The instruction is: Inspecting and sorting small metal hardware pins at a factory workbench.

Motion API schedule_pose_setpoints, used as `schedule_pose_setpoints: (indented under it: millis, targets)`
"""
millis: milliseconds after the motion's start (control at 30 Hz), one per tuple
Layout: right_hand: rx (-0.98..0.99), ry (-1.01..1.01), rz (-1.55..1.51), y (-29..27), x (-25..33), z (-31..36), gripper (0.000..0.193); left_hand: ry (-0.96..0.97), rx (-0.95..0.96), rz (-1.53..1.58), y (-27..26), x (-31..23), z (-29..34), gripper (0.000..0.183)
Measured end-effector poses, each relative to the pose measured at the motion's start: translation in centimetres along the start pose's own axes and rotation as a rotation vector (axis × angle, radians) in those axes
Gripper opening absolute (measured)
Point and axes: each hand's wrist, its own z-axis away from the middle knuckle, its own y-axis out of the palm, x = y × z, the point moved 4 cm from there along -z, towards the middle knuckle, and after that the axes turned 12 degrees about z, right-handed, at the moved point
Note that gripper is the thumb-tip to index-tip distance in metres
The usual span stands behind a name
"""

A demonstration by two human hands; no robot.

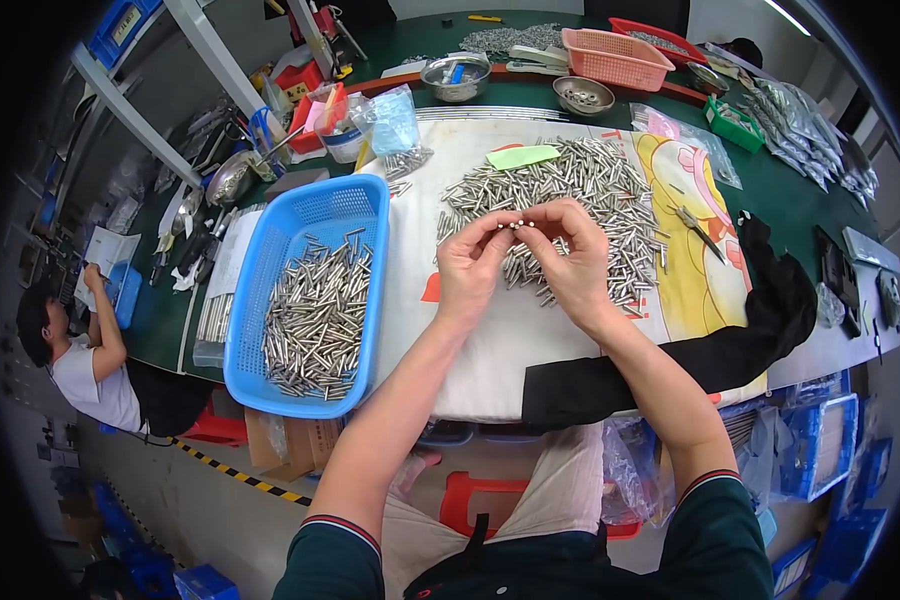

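My left hand [468, 268] and my right hand [576, 262] meet over the near-left edge of a wide pile of metal pins [560, 185]. Between the fingertips of both hands, closed in a pinch, are a few small metal pins [515, 226], seen by their bright round ends. A pale green slip [523, 157] lies on the pile's far side. Left of my hands stands a blue plastic basket [381, 250], partly filled with similar pins [315, 325]. My fingers hide most of the held pins' length.
Tweezers [701, 235] lie right of the pile. Black cloth [660, 375] crosses the near right edge, under my right forearm. Metal bowls [456, 78] and a pink basket [618, 60] stand at the back. A seated person [85, 365] works at far left.
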Motion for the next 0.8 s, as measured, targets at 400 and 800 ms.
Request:
schedule_pose_setpoints:
  millis: [400, 800]
  targets:
    - [0.025, 0.003, 0.071, 0.0, -0.4, 0.0, 0.020, -0.025, 0.003, -0.020, 0.4, 0.3, 0.0, 0.015]
    - [0.060, -0.071, 0.154, 0.0, 0.1, -0.3, 0.011, 0.056, 0.031, -0.211, 0.5, 0.2, 0.1, 0.022]
